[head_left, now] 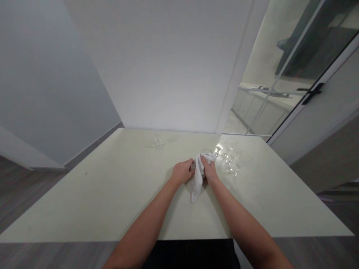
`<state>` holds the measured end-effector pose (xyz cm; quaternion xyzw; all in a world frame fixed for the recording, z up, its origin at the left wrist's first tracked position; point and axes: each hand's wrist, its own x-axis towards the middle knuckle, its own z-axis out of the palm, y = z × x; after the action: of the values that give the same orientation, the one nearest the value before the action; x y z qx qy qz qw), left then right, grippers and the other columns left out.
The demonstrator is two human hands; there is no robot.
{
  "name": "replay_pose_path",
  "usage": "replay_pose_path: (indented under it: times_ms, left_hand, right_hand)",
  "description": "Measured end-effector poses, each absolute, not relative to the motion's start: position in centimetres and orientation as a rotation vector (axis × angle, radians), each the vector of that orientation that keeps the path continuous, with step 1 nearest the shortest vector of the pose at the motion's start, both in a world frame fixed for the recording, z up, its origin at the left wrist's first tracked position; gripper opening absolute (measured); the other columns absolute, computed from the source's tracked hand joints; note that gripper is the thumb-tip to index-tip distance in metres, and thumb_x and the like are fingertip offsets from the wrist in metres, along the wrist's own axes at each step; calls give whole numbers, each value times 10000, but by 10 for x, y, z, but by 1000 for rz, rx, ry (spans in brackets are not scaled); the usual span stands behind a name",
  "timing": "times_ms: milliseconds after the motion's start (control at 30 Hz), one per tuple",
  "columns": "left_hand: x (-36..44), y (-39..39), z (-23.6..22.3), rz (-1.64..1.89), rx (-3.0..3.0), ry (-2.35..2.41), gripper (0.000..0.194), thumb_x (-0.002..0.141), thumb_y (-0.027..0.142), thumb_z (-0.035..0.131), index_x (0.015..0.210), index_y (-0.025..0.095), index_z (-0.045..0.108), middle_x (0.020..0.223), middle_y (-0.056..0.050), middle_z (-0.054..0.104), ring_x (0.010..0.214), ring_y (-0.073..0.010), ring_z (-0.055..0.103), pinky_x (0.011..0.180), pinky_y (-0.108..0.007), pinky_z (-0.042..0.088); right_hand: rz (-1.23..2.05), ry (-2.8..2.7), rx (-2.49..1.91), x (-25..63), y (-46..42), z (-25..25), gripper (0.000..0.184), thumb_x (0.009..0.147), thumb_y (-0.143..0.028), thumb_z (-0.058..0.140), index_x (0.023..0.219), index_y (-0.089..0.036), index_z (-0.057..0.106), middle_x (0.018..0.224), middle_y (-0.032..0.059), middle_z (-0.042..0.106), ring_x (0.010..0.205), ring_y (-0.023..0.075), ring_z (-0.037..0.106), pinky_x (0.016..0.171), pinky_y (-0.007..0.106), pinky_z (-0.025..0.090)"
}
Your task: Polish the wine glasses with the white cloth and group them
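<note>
My left hand [182, 172] is closed around a clear drinking glass [193, 166], of which only a small part shows between the fingers and the cloth. A white cloth [198, 175] covers the rest of it, one end hanging down to the table. My right hand [209, 170] grips the cloth from the other side, its fingers partly hidden in the folds. Both hands are close together, low over the pale table [134, 201]. Just to the right of my right hand is a group of several clear glasses [230, 158], their outlines hard to separate.
Another clear glass [157, 139] stands near the table's back edge, left of my hands. Behind the table rises a white panel [174, 74]. At the right is a glazed door with a black handle [312, 92]. Grey floor [56, 257] lies below the front edge.
</note>
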<state>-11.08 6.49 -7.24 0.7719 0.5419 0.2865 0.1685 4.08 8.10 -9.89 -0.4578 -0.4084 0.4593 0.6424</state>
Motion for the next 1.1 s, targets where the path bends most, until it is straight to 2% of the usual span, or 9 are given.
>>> replay_pose_path:
  times_ms: [233, 400, 500, 567, 700, 800, 900, 1000, 1100]
  left_hand:
    - [-114, 71, -77, 852, 1853, 1130, 151, 802, 341, 546, 766, 196, 527, 582, 41, 515, 517, -120, 473, 531, -223, 346]
    - [-115, 68, -76, 952, 2111, 1350, 143, 750, 297, 622, 857, 205, 601, 753, -25, 617, 713, -175, 560, 687, -267, 404]
    - [-112, 67, -77, 942, 2103, 1410, 178, 725, 247, 629, 895, 214, 589, 734, -23, 603, 696, -178, 559, 681, -273, 403]
    - [-110, 69, -79, 916, 1949, 1291, 131, 772, 293, 580, 862, 199, 570, 673, -4, 567, 603, -149, 529, 612, -254, 400]
    - [-112, 71, -81, 757, 1635, 991, 314, 866, 451, 432, 826, 166, 557, 568, 26, 505, 459, -105, 463, 506, -226, 385]
    - [-113, 70, -79, 859, 1791, 1092, 278, 830, 433, 495, 832, 170, 587, 675, -7, 583, 603, -129, 535, 594, -240, 423]
    - [-110, 67, -77, 959, 1996, 1316, 240, 764, 374, 588, 934, 205, 601, 756, -14, 614, 693, -158, 544, 668, -267, 421]
    - [-105, 65, -76, 917, 1854, 1281, 227, 783, 403, 565, 875, 197, 582, 670, -2, 570, 617, -150, 527, 615, -262, 415]
    - [-105, 66, -73, 748, 1514, 1022, 358, 844, 526, 454, 787, 183, 539, 580, 26, 495, 478, -115, 471, 504, -237, 388]
  right_hand:
    - [1076, -1011, -971, 43, 80, -98, 329, 691, -436, 726, 892, -182, 666, 847, 18, 695, 799, 176, 624, 736, 278, 512]
    - [1055, -941, -1001, 36, 78, -96, 334, 708, -461, 715, 884, -179, 676, 888, 32, 695, 835, 175, 622, 737, 268, 507]
    - [1072, -953, -1006, 35, 76, -95, 337, 700, -453, 725, 886, -175, 683, 864, 32, 697, 793, 174, 624, 716, 270, 507]
    - [1098, -965, -985, 38, 76, -97, 331, 689, -445, 733, 877, -177, 683, 838, 26, 696, 758, 171, 623, 704, 273, 508]
    - [1153, -1016, -932, 42, 79, -101, 311, 689, -447, 720, 839, -178, 671, 788, 14, 683, 692, 166, 609, 660, 278, 501]
    - [1081, -1037, -948, 42, 81, -100, 338, 682, -434, 728, 881, -167, 671, 859, 29, 694, 770, 175, 624, 739, 291, 504]
    - [1024, -984, -1016, 40, 80, -96, 382, 683, -441, 728, 938, -165, 659, 895, 37, 692, 814, 182, 627, 754, 292, 502]
    - [1077, -950, -1021, 40, 77, -91, 386, 677, -450, 731, 926, -167, 648, 862, 30, 686, 775, 178, 623, 707, 282, 501]
    - [1191, -921, -944, 41, 73, -90, 369, 664, -446, 740, 890, -174, 636, 800, 14, 677, 694, 163, 609, 655, 277, 502]
